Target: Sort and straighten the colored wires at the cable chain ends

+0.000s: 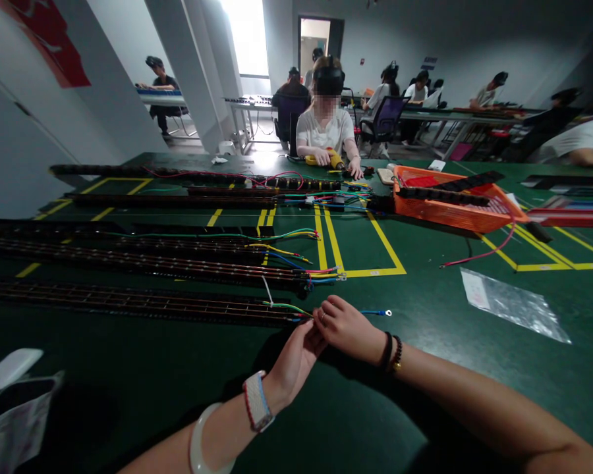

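My right hand is closed, its fingers curled round the wires at the end of the nearest long dark strip. A blue wire with a ring terminal sticks out beyond its knuckles. From below, my left hand pinches the same wires, its fingertips touching the right hand's. A green-and-yellow wire runs from the strip into the fingers. A white cable tie is looped round the strip's wires, tail pointing up. The wire ends inside both hands are hidden.
Several more dark strips with coloured wires lie behind. An orange basket stands at the back right, near a clear plastic bag. Across the green table, a co-worker holds a yellow tool.
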`<state>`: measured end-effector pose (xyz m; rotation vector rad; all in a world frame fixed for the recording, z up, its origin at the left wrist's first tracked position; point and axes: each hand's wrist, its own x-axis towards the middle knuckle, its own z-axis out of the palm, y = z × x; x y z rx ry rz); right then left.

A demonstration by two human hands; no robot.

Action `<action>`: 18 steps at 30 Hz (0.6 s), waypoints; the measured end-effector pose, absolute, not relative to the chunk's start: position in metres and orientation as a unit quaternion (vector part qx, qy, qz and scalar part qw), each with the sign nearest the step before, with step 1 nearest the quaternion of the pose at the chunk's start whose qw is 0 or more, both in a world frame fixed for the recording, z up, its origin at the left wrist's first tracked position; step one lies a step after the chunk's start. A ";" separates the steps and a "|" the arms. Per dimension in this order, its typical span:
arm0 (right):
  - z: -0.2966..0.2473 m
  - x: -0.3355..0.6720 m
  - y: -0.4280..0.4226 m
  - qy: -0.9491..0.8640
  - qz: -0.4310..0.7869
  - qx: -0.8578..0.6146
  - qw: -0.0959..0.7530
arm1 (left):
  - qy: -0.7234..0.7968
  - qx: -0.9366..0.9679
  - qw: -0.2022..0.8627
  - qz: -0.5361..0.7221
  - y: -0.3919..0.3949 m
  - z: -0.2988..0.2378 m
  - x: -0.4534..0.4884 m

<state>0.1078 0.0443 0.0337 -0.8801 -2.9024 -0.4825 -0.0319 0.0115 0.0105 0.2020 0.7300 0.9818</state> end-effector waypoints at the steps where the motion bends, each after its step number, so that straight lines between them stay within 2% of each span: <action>1: 0.032 0.107 0.042 -0.942 -0.164 -0.292 0.033 | 0.348 0.094 0.810 0.463 0.011 0.011 -0.031; 18: 0.015 0.109 0.007 -0.894 -0.158 -0.408 0.095 | 0.403 0.137 0.778 0.462 0.011 0.010 -0.028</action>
